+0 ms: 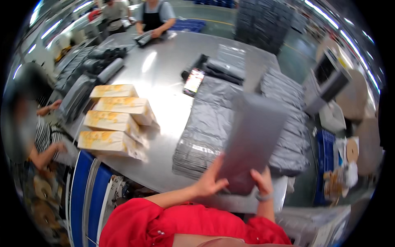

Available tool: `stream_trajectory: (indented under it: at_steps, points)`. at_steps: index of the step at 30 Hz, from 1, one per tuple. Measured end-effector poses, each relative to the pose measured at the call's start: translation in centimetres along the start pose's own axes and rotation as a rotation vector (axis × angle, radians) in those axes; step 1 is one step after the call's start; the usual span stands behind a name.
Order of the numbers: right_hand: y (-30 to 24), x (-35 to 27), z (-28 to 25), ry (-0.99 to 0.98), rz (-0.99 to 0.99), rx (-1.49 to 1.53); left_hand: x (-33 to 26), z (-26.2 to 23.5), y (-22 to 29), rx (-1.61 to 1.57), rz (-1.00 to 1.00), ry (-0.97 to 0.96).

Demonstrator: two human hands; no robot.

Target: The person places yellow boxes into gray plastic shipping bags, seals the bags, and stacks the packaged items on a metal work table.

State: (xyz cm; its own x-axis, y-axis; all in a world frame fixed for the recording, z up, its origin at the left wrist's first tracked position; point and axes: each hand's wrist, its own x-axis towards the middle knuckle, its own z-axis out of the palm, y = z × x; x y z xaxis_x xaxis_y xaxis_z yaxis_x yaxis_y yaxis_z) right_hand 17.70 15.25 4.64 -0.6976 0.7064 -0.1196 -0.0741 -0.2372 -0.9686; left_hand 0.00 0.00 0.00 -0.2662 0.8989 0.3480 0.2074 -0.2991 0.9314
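Big steel worktop takes up most of the view, and just past the fingers there's a wide spread of flat grey poly mailer bags lying in overlapping rows. Off to the left of the hands sit four yellowish cardboard boxes lined up side by side, well apart from the fingers. Further out beyond the bags there's a phone with its screen lit, and other people are busy at the far end and left edge of the worktop.

The step in hand looks to me like lifting one grey bag off the pile and getting it ready to open. The left hand is curled round the bag's lower left edge, fingers closed on it. The right hand pinches the bottom right corner, fingers mostly shut on the plastic. The bag stands up tilted away from both hands, its lower end between them, above the pile.

Next move, I'd guess, needs the mouth of the bag found and spread, so one hand would have to shift its grip
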Motion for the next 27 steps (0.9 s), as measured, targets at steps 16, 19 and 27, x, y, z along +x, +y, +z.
stream_trajectory:
  at_steps: [16, 19, 27]
  points:
    - [-2.2, 8.4, -17.9, 0.232, -0.297, -1.965, -13.7, -33.3, 8.3, 1.623, -0.571, 0.109]
    - [0.1, 13.6, -17.1, 0.578, -0.446, -1.894, -14.8, -41.0, 7.2, 1.793, -0.856, -0.008]
    - [4.3, 12.1, 6.5, 0.158, -0.708, -1.2, -5.3, -41.9, -0.1, 1.546, -0.591, 0.142]
